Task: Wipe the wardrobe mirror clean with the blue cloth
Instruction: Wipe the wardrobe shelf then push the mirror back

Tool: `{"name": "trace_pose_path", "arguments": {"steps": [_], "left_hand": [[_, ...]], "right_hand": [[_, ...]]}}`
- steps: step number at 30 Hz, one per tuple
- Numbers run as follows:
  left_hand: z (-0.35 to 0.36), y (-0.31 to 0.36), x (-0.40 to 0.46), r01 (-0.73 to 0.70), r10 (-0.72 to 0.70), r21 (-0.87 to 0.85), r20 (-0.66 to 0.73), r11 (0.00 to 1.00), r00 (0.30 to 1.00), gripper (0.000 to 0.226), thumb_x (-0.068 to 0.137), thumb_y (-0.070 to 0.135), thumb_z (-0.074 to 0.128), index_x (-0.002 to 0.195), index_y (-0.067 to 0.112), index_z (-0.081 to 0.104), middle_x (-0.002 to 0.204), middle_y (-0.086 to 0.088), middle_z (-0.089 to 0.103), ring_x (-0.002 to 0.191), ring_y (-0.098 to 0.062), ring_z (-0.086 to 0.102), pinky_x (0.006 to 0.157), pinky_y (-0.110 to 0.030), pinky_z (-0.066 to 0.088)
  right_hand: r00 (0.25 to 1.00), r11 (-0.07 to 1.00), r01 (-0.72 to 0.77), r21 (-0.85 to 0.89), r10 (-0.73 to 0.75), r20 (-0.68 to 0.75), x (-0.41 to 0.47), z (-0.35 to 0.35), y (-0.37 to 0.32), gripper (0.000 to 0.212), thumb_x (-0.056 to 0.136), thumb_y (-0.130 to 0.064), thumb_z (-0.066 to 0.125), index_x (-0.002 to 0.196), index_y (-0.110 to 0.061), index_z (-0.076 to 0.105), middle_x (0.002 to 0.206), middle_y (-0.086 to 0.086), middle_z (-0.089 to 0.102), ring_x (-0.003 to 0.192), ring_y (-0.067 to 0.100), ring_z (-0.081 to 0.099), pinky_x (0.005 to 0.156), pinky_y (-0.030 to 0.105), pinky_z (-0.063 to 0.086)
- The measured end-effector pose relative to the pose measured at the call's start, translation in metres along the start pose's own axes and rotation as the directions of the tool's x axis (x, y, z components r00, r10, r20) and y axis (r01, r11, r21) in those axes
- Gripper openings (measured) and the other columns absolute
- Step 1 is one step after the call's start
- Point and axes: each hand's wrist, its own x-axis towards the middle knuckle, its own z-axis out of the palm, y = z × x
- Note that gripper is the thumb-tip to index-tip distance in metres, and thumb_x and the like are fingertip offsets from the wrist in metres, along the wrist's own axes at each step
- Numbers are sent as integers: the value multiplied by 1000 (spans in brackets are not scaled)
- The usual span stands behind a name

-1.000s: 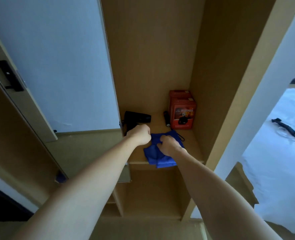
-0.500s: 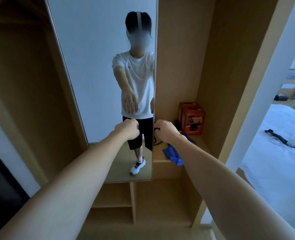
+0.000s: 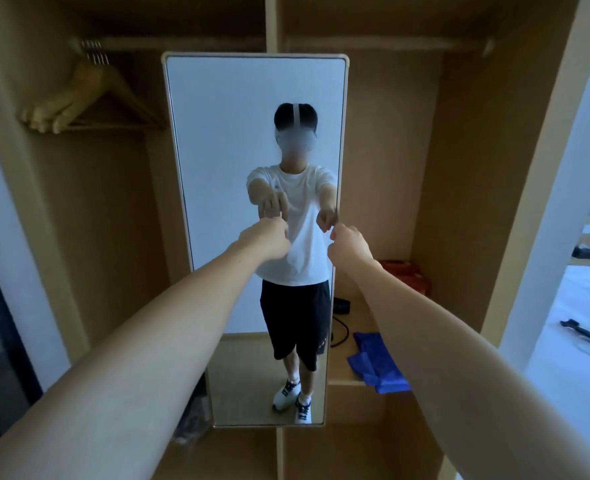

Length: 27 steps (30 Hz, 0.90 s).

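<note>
The tall wardrobe mirror (image 3: 224, 140) in its light wooden frame faces me and reflects a person in a white shirt. My right hand (image 3: 350, 249) is curled at the mirror's right edge, fingers pinching the frame. Just in front of the glass, my left hand (image 3: 269, 240) is curled into a loose fist with nothing visible in it. The blue cloth (image 3: 376, 365) lies crumpled on the wardrobe shelf (image 3: 352, 323), to the right of the mirror and below my right forearm. Neither hand touches the cloth.
A red box (image 3: 407, 273) and a black device with a cord (image 3: 341, 306) sit on the same shelf behind the cloth. Wooden hangers (image 3: 79, 98) hang on the rail at upper left. A white bed (image 3: 570, 358) lies to the right, outside the wardrobe.
Both hands left the blue cloth on the shelf and rose to the mirror. The mirror panel swung round from edge-on until it faces me, with my right hand at its edge.
</note>
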Motion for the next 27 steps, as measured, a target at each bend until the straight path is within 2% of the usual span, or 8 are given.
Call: {"name": "trace_pose_path", "arguments": {"steps": [3,6,10,13,16,18,22,27], "left_hand": [[-9,11,10,0,0,18,-15,1000,1000,19,88,12,43,76,21,55,88,-5,58,81,-30,58,63,-31,37],[-8,16,21,5,-5,11,-18,1000,1000,19,87,13,43,73,21,53,92,-6,58,85,-32,59,63,-32,37],[-1,20,31,3,-3,16,-29,1000,1000,18,91,14,42,82,22,57,94,-5,58,86,-30,57,61,-29,35],[5,19,36,13,-13,16,-38,1000,999,19,92,15,42,94,23,59,101,-4,57,90,-29,57,67,-31,37],[12,11,39,26,-27,-19,-39,999,999,20,93,15,43,98,19,62,105,-6,56,87,-29,57,65,-31,39],[13,4,38,36,-36,-28,-22,999,999,23,93,16,43,103,20,63,108,-5,54,88,-29,58,65,-31,40],[9,-11,38,35,-35,6,-27,999,999,31,93,17,43,117,23,61,111,1,55,93,-26,56,71,-32,42],[9,-32,30,-10,10,15,-18,1000,1000,26,93,18,44,112,25,62,110,0,59,89,-25,56,71,-32,41]], "right_hand": [[999,999,-37,28,38,-24,11,-9,-5,38,89,-4,49,126,-7,45,128,13,42,109,31,53,81,36,47],[998,989,-57,136,60,-18,20,-11,-9,41,88,1,48,127,-3,37,130,14,42,106,32,55,77,35,45],[1000,945,-11,328,18,-18,29,-6,-5,42,86,5,40,125,-10,37,133,-3,54,101,23,58,74,32,44],[999,966,-47,254,49,0,35,-2,2,44,89,1,40,133,-7,41,132,7,52,111,28,55,86,35,47],[999,962,-28,272,38,-34,37,4,4,47,89,1,38,134,-10,42,132,11,50,110,28,54,89,38,48],[997,955,-30,294,48,-56,33,9,2,46,90,1,37,134,-11,42,132,10,47,106,26,52,85,36,44],[990,951,-47,305,85,-110,22,17,-7,34,89,0,35,120,-13,43,125,9,48,95,25,51,78,36,42],[974,957,-86,276,139,-177,-5,19,-24,26,90,0,36,114,-7,41,115,11,47,94,32,54,75,41,46]]}}
